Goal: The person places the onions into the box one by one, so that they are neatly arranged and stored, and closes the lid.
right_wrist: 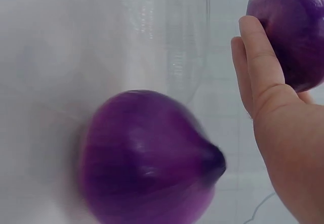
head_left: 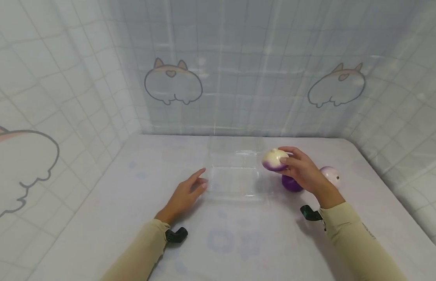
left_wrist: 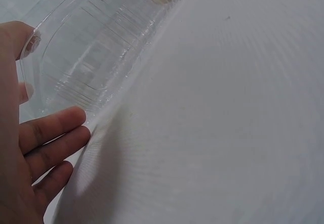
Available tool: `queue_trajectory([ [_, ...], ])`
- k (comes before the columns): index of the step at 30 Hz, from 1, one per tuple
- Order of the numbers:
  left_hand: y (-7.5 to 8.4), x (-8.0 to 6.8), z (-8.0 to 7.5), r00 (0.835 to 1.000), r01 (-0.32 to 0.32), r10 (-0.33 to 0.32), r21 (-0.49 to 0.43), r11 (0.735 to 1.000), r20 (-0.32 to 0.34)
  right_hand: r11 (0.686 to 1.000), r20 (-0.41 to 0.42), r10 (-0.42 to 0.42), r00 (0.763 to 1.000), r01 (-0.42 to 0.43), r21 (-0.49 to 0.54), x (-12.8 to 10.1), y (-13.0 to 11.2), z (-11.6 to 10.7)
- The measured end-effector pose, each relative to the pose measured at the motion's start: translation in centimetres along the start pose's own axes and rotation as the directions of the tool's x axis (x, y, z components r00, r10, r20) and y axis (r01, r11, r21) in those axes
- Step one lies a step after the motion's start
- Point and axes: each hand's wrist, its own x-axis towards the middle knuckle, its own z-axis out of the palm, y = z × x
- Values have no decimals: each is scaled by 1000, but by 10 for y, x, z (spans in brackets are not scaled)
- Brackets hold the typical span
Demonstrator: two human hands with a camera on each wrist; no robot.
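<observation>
Aloft, onion (head_left: pixel 275 159) in right hand (head_left: pixel 304 171), tip leftward

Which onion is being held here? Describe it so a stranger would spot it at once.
Start at the clear plastic container in the middle of the table. At its right edge, the right hand grips an onion in the air. Unlike the two onions on the table behind the hand, it shows a white top over purple.
</observation>
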Motion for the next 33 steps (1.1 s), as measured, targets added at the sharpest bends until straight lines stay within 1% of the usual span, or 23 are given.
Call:
queue_trajectory([
  [3,0,1,-2,1000,-9,9,0,1000,3,998,23,-21,1000,22,-55,6,-6,5],
  [5,-1,1,-2,1000,-16,16,1,1000,7,996,28,-20,999,22,-87,10,-8,8],
  [7,-2,0,-2,1000,-29,29,-2,1000,6,993,31,-14,999,18,-117,14,-9,10],
  [11,-2,1,-2,999,-46,47,-4,999,2,990,56,4,998,4,-144,18,-10,13],
  [15,0,1,-1,999,-46,46,0,999,7,979,96,30,995,-10,-204,21,-9,12],
  [21,1,2,-4,999,-54,54,6,999,-4,952,138,80,987,-35,-303,31,-9,16],
  [26,2,0,-4,999,-46,46,-5,999,-8,919,158,105,982,-35,-392,39,-11,23],
  [28,1,0,-3,999,-41,41,-10,999,0,906,161,103,982,-25,-423,40,-13,25],
  [30,0,-1,-3,999,-35,35,-9,999,11,902,153,92,984,-17,-432,42,-14,27],
  [33,0,0,-3,999,-28,28,-7,1000,20,887,132,66,989,3,-461,45,-16,30],
])
